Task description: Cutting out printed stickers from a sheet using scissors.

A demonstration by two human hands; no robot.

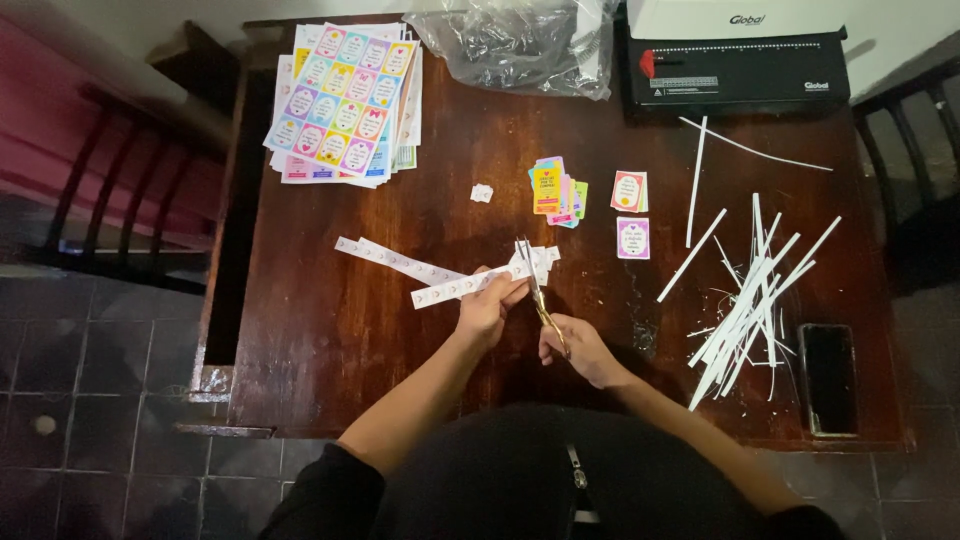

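Left hand (pixel 487 308) is pinching a white paper strip (pixel 462 286), grip clenched on it, over the middle of the bench (pixel 330 330). Right hand (pixel 578 350) is gripping scissors (pixel 532 283), blades crossing the strip's right end. Another strip (pixel 392 259) is lying just left of the scissors. Small cards (pixel 556 190) are lying beyond the scissors, white offcuts (pixel 750 290) well right.

Dark wooden table (pixel 330 330): sticker sheets (pixel 343 100), paper strips (pixel 750 295), phone (pixel 828 378).

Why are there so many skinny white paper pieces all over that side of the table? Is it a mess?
Yes, a bit. The thin white strips lie criss-crossed in a loose heap on the table, beside a dark phone. The small cards sit more tidily.
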